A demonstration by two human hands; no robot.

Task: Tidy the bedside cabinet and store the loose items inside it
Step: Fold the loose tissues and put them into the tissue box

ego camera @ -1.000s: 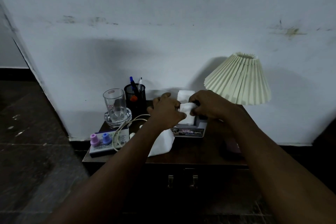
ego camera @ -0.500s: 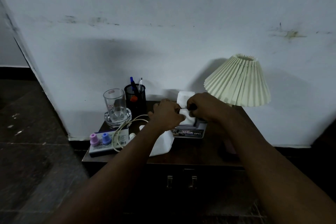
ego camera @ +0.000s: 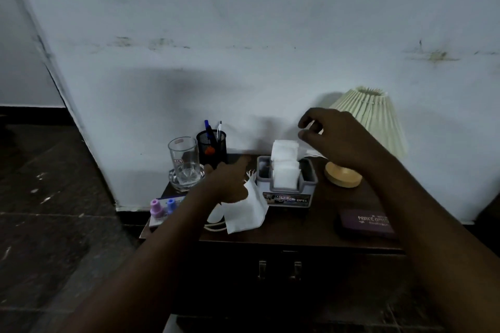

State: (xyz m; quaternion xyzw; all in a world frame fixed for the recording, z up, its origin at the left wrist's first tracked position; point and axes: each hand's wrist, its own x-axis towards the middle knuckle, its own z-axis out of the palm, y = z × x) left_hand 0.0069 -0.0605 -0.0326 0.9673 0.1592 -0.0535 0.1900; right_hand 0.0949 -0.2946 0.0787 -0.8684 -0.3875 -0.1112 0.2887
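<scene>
The dark wooden bedside cabinet (ego camera: 311,235) stands against a pale, stained wall, its 2 small metal door handles (ego camera: 278,269) side by side at the front and the doors closed. The left hand (ego camera: 230,184) reaches low over the left half of the top, palm down with fingers spread and gripping nothing, its fingertips resting on or just above a loose white napkin (ego camera: 247,211) that lies crumpled near the front edge; whether they press it I cannot tell. The right hand (ego camera: 332,138) hovers higher, above and just right of the grey napkin holder (ego camera: 286,186), with fingers loosely curled, thumb and forefinger apart, empty. A stack of white napkins (ego camera: 284,165) stands upright in that holder, sticking out above its rim. Behind the left hand sits a black mesh pen cup (ego camera: 211,144) holding 2 pens, and just left of it a clear drinking glass (ego camera: 184,159) stands on a glass dish. At the front left corner a flat box (ego camera: 162,217) carries 2 small bottles, 1 pink-capped and 1 blue-capped, partly hidden by the left forearm, and a loop of pale cable (ego camera: 215,227) shows beside the loose napkin. At the right, a lamp with a pleated cream shade (ego camera: 378,121) stands on a round wooden base (ego camera: 342,177), and a dark purple spectacle case (ego camera: 368,223) lies flat near the front right.
</scene>
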